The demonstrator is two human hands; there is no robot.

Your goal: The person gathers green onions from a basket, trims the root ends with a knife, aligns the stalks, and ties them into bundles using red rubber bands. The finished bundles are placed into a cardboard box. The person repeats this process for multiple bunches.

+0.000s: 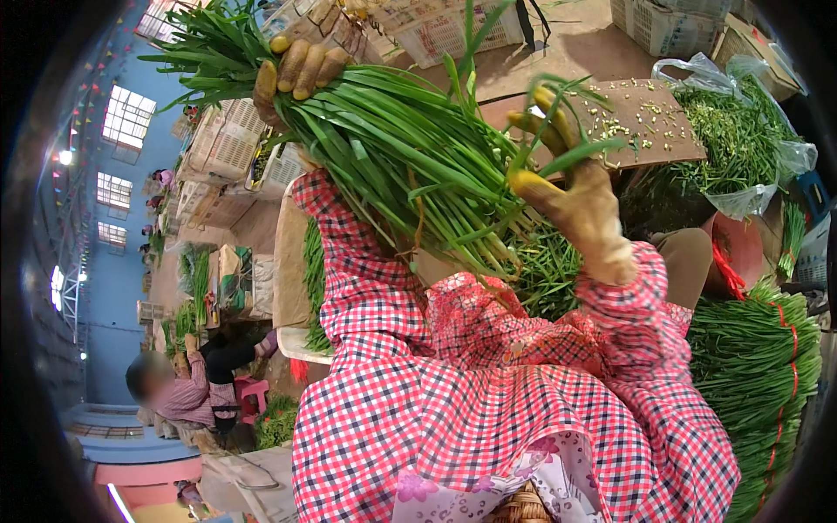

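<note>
My left hand (301, 75), in a yellow-brown stained glove, grips a thick bunch of long green garlic chives (399, 150) near its leafy end. The bunch slants across in front of me, its pale stem ends low and to the right. My right hand (569, 173), gloved too and slightly blurred, is beside the stem ends with thumb and fingers apart. A few loose green blades (588, 150) cross and hang about its fingers; whether it pinches any is unclear. More loose greens (546, 268) lie beneath the hands, by my red checked sleeves.
A board (644, 121) strewn with cut stem bits lies ahead right, by a plastic bag of trimmings (732, 134). Bundled chives tied with red string (752, 386) stack at my right. A white tub (294, 261) sits left. Another person (186, 399) sits farther left, near crates (222, 140).
</note>
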